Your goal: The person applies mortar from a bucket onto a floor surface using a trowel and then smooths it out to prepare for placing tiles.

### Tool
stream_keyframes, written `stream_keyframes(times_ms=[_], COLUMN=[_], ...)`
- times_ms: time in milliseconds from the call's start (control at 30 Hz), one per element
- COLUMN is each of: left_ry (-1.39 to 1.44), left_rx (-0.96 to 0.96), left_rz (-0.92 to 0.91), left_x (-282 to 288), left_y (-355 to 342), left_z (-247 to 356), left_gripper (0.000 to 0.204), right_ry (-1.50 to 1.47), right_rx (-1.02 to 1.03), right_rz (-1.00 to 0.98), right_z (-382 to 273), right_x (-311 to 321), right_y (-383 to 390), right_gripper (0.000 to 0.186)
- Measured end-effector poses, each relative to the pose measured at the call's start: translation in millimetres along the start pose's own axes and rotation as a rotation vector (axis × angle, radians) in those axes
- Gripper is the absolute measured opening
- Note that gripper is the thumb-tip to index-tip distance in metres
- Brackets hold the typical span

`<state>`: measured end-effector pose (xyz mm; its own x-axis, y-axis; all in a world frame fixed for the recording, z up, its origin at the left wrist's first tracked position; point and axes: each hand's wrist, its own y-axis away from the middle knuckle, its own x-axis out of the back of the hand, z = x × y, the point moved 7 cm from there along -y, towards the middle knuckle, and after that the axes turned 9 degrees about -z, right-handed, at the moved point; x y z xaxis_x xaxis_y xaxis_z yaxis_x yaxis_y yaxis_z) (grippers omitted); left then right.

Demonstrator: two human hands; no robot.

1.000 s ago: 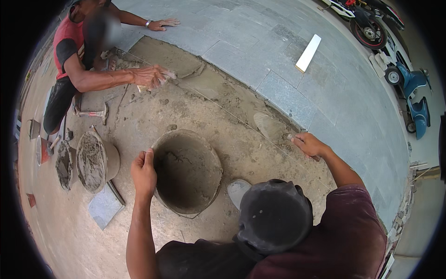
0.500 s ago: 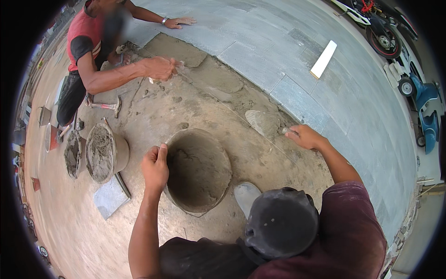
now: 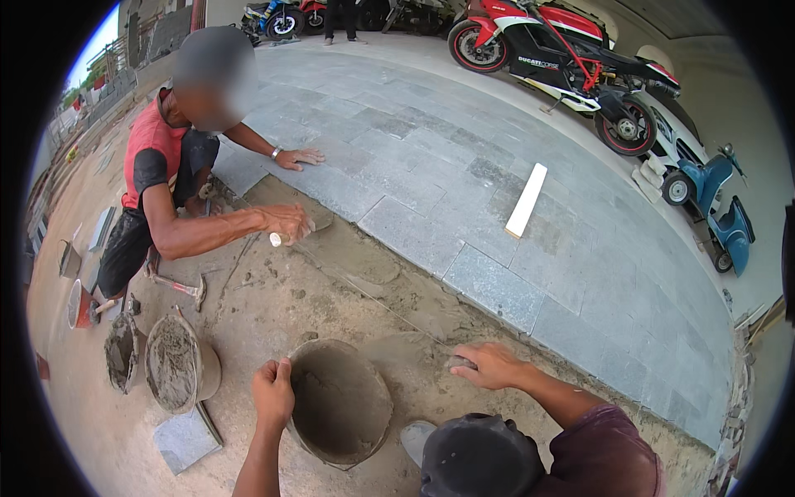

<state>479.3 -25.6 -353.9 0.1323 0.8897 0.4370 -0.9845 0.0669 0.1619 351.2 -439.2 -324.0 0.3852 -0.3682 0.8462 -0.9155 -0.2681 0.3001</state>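
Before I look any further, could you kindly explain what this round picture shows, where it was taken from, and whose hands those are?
It comes from a wide fisheye camera worn on a person's head, looking down, so straight edges bend near the rim. The forearms entering from below are the wearer's own. The left hand has a grip on the rim of a mortar-smeared bucket. The right hand presses on the sandy bed beside the laid grey paving slabs. Across from them a co-worker in a red shirt crouches, one hand on a slab. Smaller mortar tubs and a hammer lie to the left, and a white wooden bar rests on the slabs.
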Motion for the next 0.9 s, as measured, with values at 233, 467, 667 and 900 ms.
stream_keyframes(times_ms=[233,467,667,900], left_ry=[-0.064,-0.062,-0.046,-0.033], left_rx=[-0.007,0.007,-0.001,-0.02], left_rz=[0.019,0.029,0.049,0.031], left_x=[-4,4,5,-2], left_y=[9,14,14,10], left_z=[1,-6,-5,-5], left_gripper=[0.043,0.044,0.044,0.044], right_ry=[0.268,0.341,0.094,0.047], right_rx=[0.176,0.15,-0.012,0.006], right_rz=[-0.077,-0.019,-0.302,-0.317], right_z=[-98,-124,-116,-109], right_x=[-31,-46,-54,-58], right_y=[-54,-83,-76,-83], right_gripper=[0.032,0.039,0.043,0.041])
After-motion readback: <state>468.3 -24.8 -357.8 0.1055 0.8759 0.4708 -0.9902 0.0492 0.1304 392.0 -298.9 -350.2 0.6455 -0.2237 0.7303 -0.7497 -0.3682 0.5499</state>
